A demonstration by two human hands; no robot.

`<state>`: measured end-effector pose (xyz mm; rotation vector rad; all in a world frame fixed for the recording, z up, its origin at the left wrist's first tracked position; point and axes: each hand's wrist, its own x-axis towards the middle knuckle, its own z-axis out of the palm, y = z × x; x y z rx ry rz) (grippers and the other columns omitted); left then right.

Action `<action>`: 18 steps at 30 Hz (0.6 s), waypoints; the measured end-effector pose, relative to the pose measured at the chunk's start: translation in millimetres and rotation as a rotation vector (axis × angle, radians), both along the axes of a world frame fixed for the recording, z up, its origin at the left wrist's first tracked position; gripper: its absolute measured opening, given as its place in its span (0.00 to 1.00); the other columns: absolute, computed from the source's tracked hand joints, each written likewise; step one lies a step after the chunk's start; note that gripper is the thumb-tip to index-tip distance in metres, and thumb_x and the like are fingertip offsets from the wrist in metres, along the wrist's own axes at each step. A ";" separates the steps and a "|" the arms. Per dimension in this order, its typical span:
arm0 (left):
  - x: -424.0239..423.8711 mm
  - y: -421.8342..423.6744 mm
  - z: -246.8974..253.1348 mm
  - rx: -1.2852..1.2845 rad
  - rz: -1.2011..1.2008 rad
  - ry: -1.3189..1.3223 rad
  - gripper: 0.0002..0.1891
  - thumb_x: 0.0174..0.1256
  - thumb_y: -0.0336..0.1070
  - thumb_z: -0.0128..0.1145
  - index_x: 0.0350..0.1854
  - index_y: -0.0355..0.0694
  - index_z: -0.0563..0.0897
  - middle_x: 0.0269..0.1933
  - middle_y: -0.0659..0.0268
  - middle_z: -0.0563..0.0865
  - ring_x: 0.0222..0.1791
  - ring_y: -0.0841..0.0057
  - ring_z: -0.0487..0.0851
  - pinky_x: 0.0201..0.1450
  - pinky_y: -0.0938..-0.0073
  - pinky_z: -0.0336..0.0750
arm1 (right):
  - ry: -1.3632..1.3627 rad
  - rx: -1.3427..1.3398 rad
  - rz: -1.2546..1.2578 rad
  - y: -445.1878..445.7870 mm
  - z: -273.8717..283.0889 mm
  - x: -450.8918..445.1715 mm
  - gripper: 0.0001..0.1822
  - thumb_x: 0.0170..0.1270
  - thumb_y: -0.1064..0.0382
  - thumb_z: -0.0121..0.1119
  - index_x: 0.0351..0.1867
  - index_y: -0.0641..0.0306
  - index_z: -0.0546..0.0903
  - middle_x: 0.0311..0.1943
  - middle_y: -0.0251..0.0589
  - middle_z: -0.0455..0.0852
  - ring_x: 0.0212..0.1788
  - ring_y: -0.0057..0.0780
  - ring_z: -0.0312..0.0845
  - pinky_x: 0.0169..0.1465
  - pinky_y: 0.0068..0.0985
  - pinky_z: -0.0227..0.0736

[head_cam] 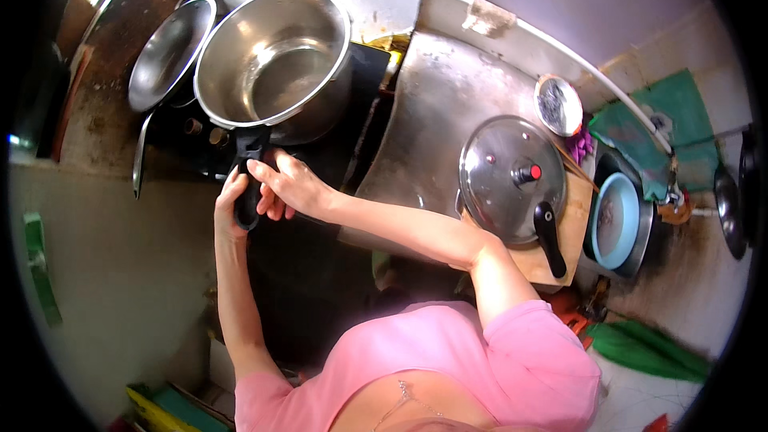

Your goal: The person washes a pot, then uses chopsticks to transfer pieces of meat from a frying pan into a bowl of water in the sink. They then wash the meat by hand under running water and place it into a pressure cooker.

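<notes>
A large stainless steel pressure cooker pot (282, 66) is tilted over the stove, its open mouth towards me; no contents show inside. Its long black handle (247, 210) points down to me. My left hand (231, 201) is closed round this handle from the left. On the handle's right side lies my right hand (288, 183), thumb on top near the pot end and fingers curled below. The cooker's steel lid (504, 186), with a red-topped valve and a black handle (549, 240), rests on a wooden board (576, 222) to the right.
A steel wok (171, 60) stands on the stove left of the pot. Right of the stove runs a metal counter (420, 150). A small bowl (558, 105) is near the wall. A light blue basin (615, 222) sits in the sink area below a tap (675, 195).
</notes>
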<state>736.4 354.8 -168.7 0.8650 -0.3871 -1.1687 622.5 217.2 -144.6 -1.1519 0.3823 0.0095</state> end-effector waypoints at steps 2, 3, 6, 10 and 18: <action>-5.7 0.7 -0.8 0.177 0.154 0.163 0.33 0.68 0.57 0.49 0.61 0.30 0.68 0.39 0.54 0.81 0.30 0.68 0.80 0.32 0.67 0.80 | -0.043 -0.067 0.019 -16.3 7.9 -42.2 0.26 0.71 0.50 0.51 0.57 0.72 0.68 0.30 0.41 0.83 0.24 0.24 0.80 0.24 0.21 0.74; -15.1 -10.8 7.0 0.234 0.150 0.265 0.39 0.66 0.62 0.50 0.66 0.31 0.66 0.44 0.53 0.81 0.34 0.67 0.80 0.36 0.66 0.80 | -0.081 -0.142 -0.034 -25.8 10.9 -74.5 0.24 0.71 0.54 0.52 0.58 0.71 0.68 0.32 0.41 0.83 0.25 0.22 0.80 0.26 0.21 0.75; -14.2 36.2 -55.8 0.251 0.081 0.095 0.45 0.62 0.67 0.52 0.70 0.33 0.62 0.68 0.57 0.69 0.58 0.69 0.74 0.58 0.67 0.73 | -0.199 -0.256 -0.265 -54.4 28.5 -174.0 0.14 0.70 0.65 0.54 0.54 0.67 0.74 0.38 0.40 0.84 0.27 0.20 0.79 0.37 0.20 0.76; -97.8 58.9 -77.3 0.298 0.154 0.361 0.31 0.71 0.61 0.45 0.61 0.35 0.70 0.48 0.64 0.82 0.34 0.79 0.78 0.32 0.82 0.76 | -0.157 -0.385 -0.974 -142.0 14.0 -345.8 0.10 0.71 0.65 0.53 0.49 0.66 0.77 0.35 0.38 0.84 0.26 0.17 0.79 0.32 0.18 0.75; -282.4 -80.4 -24.0 0.141 -0.218 0.145 0.25 0.71 0.57 0.49 0.50 0.36 0.71 0.28 0.68 0.70 0.17 0.82 0.66 0.11 0.82 0.62 | 1.388 -0.825 -1.101 -278.1 -179.5 -801.0 0.35 0.62 0.45 0.59 0.65 0.62 0.66 0.62 0.60 0.69 0.67 0.51 0.61 0.68 0.40 0.59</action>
